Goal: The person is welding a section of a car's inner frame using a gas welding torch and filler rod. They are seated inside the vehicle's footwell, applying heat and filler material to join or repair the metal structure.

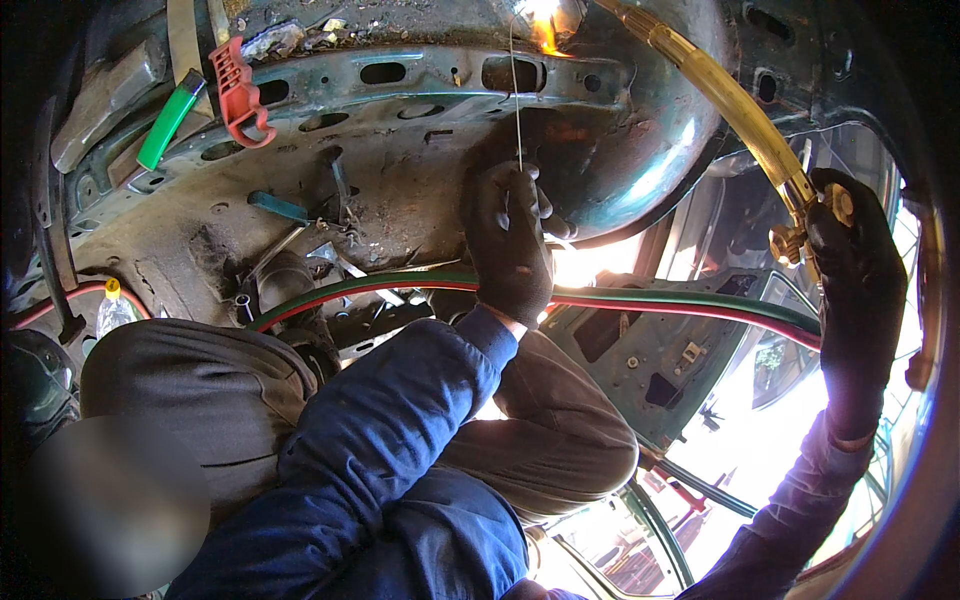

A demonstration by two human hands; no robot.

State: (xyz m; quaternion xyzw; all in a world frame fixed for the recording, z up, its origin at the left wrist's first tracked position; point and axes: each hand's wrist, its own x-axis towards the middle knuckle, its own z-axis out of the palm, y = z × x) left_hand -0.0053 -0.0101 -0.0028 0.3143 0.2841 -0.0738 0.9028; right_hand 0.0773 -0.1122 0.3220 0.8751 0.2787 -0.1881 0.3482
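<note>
1. Risk first — your flame (545, 35) burns right at the seam of the green car panel (420, 70), and the thin rod (516, 100) could, I'd judge, drift off the bright spot if your wrist sags.
2. The red and green hoses (660, 300) run just under your left forearm — a snag could jerk the torch.
3. Left hand (508, 245): gloved, raised, fingers pinched on the rod's lower end.
4. Right hand (855, 270): gloved, arm stretched up, wrapped around the brass torch (740, 115) by its valves.
</note>
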